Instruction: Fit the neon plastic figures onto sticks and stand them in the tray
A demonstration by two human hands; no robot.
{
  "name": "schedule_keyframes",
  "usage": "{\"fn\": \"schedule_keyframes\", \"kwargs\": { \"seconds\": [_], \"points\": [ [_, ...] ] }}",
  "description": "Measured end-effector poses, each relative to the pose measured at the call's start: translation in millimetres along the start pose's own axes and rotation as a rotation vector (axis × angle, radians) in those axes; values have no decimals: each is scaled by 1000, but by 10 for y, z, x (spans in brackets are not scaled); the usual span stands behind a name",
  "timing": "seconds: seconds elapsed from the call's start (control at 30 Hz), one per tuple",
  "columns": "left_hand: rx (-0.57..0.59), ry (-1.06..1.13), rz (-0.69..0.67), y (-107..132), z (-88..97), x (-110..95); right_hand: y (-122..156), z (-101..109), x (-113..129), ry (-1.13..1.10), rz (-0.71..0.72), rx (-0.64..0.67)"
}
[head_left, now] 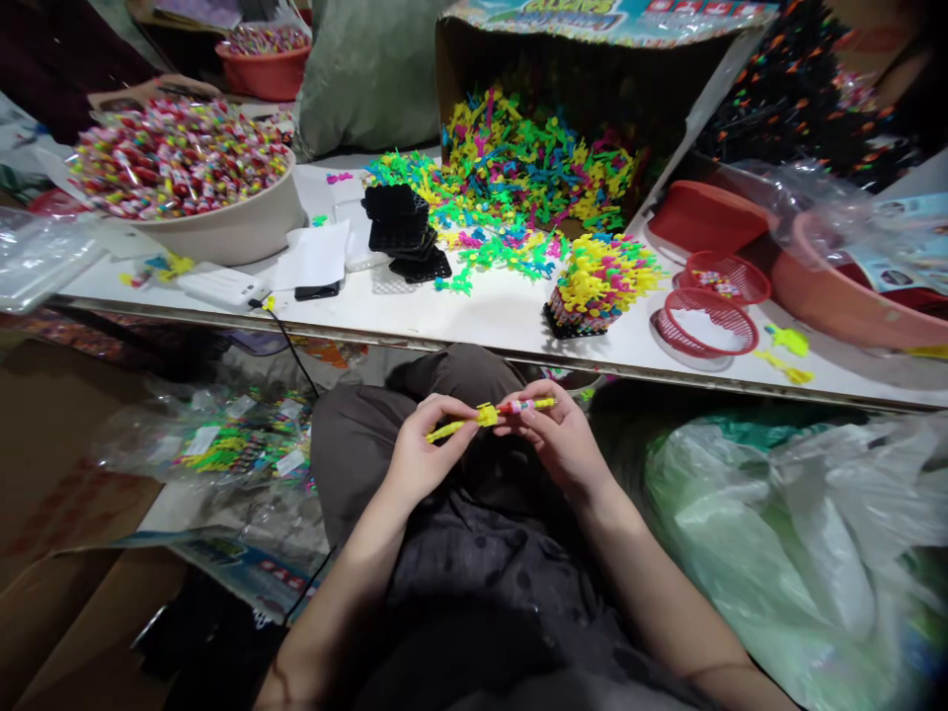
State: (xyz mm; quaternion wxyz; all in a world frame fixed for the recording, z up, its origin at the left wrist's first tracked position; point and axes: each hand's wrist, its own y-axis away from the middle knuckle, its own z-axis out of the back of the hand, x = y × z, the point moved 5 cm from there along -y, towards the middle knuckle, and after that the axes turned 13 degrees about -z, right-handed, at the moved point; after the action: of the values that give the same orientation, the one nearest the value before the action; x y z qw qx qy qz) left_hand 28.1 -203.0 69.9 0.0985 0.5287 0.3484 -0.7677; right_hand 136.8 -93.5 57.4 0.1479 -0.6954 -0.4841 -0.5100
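Observation:
Above my lap, my left hand (435,442) pinches a small yellow plastic toy figure (444,431) between thumb and fingers. Facing it, my right hand (557,434) grips a slim red-and-pink printed tube (518,406) with a yellow end. The figure's wider part and the tube's red end meet between the hands; I cannot tell whether they are joined. On the table's front edge stands a packed cluster of similar tubes topped with yellow and pink figures (603,276), set on a black grid base (570,324).
A cardboard box (555,15) spills loose coloured figures (533,168) onto the white table (474,321). Stacked black grids (404,232) stand left of them. A white tub (244,217) holds many small tubes. Red baskets (707,321) sit right; a plastic bag (800,533) lies below.

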Motion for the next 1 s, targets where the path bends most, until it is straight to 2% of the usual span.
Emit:
{"fn": "schedule_keyframes", "kwargs": {
  "seconds": [0.5, 0.87, 1.0],
  "points": [
    [-64, 164, 123, 9, -51, 15, -2, -12, -35, -57, -38, 25],
    [-15, 138, 7, 26, -66, 4, 16, 1, -23, -44, -23, 22],
    [0, 106, -12, 15, -62, -23, 30, 35, 2, 42, 12, -9]
  ]
}}
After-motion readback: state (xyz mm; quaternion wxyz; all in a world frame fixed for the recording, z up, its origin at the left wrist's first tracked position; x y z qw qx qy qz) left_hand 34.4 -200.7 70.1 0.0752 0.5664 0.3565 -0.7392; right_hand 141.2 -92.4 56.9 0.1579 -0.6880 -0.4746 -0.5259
